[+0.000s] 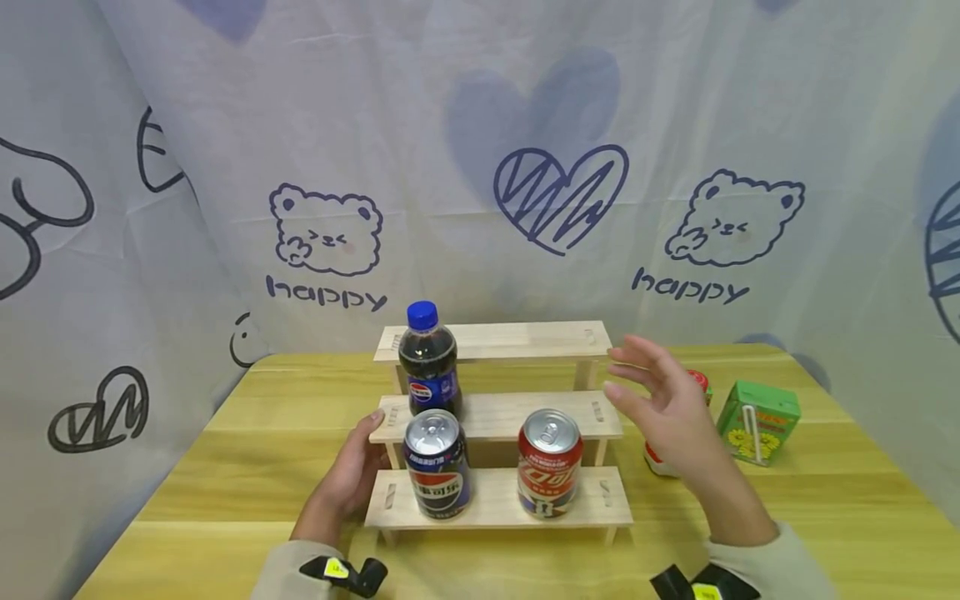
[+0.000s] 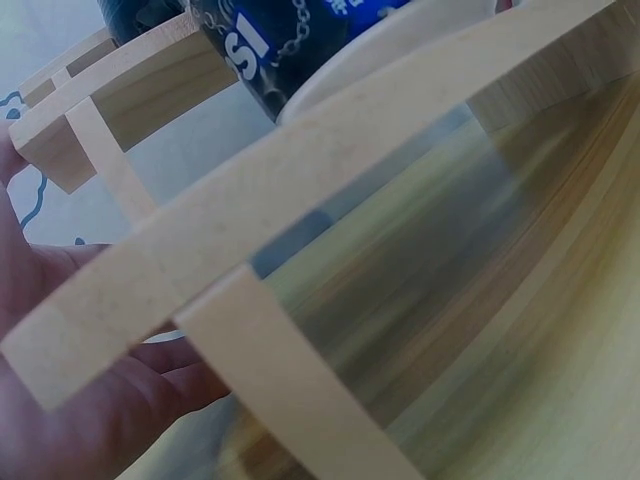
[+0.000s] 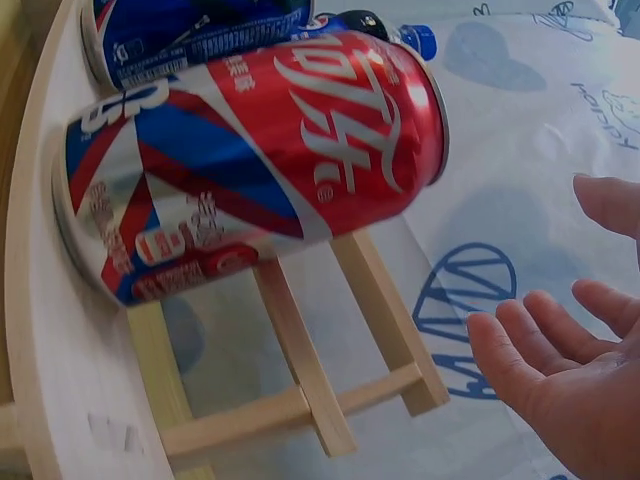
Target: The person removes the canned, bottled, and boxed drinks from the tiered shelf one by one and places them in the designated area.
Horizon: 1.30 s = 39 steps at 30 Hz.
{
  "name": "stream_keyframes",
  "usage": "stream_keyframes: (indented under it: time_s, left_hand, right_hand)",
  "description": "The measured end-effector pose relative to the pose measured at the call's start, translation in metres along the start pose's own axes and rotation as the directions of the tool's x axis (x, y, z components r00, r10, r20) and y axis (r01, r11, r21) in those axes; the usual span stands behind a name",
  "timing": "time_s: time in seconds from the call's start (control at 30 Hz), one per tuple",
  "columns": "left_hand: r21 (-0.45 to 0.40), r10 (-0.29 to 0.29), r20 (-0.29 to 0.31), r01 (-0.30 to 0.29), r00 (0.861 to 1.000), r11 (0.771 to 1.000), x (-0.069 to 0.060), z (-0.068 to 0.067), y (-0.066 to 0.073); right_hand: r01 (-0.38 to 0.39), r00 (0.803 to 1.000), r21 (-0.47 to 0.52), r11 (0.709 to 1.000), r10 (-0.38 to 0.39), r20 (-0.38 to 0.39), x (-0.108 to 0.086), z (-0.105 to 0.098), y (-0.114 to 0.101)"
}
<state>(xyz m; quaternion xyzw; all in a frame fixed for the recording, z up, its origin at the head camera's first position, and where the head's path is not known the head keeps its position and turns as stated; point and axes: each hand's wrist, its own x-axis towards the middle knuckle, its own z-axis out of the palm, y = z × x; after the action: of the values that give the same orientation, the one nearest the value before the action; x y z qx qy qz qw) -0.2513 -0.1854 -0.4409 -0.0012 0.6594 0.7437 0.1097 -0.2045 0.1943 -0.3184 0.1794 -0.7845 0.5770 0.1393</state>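
Observation:
A three-tier wooden shelf (image 1: 498,518) stands in the middle of the table. My left hand (image 1: 352,471) holds its left side, the thumb on the middle tier's end; the wrist view shows fingers (image 2: 180,375) around the lower board. On the bottom tier stand a dark blue Pepsi can (image 1: 437,483) at left and a red Coca-Cola can (image 1: 550,475) at right. A Pepsi bottle (image 1: 427,358) with a blue cap stands upright on the middle tier, at left. My right hand (image 1: 667,408) hovers beside the shelf's right end, fingers apart, holding nothing.
On the right of the table (image 1: 840,500) is a green drink carton (image 1: 759,422) with a straw on its side. A red-and-white container (image 1: 660,462) is mostly hidden behind my right hand. A printed cloth (image 1: 435,167) hangs behind the table.

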Motion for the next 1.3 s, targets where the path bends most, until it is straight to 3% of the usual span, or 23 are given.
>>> stream_keyframes:
  time_s: [0.33, 0.57, 0.83, 1.03, 1.17, 1.3]
  left_hand:
    - [0.028, 0.028, 0.024, -0.029, 0.999, 0.999, -0.004, 0.004, 0.004]
    - [-0.001, 0.02, 0.033, -0.02, 0.999, 1.0, -0.005, 0.005, 0.005]
    - [-0.022, 0.003, 0.017, -0.003, 1.0, 1.0, 0.006, -0.004, -0.006]
    - [0.01, 0.026, 0.054, -0.026, 0.998, 1.0, -0.001, -0.002, 0.0]
    - [-0.017, 0.017, 0.036, -0.016, 0.999, 1.0, 0.0, -0.002, 0.0]
    - [-0.014, 0.042, 0.024, -0.042, 0.999, 0.999, 0.001, 0.0, -0.001]
  right_hand:
    - [-0.03, 0.996, 0.035, 0.999, 0.026, 0.087, 0.007, 0.028, -0.007]
    - [0.006, 0.993, 0.027, 1.0, -0.009, 0.121, 0.019, 0.048, -0.015]
    - [0.05, 0.985, 0.083, 0.995, -0.063, 0.161, 0.029, 0.069, -0.023]
    - [0.067, 0.98, 0.087, 0.994, -0.082, 0.179, 0.037, 0.082, -0.032]
    - [0.062, 0.977, 0.093, 0.994, -0.08, 0.195, 0.042, 0.092, -0.034]
    - [0.043, 0.978, 0.083, 0.996, -0.059, 0.202, 0.048, 0.101, -0.035]
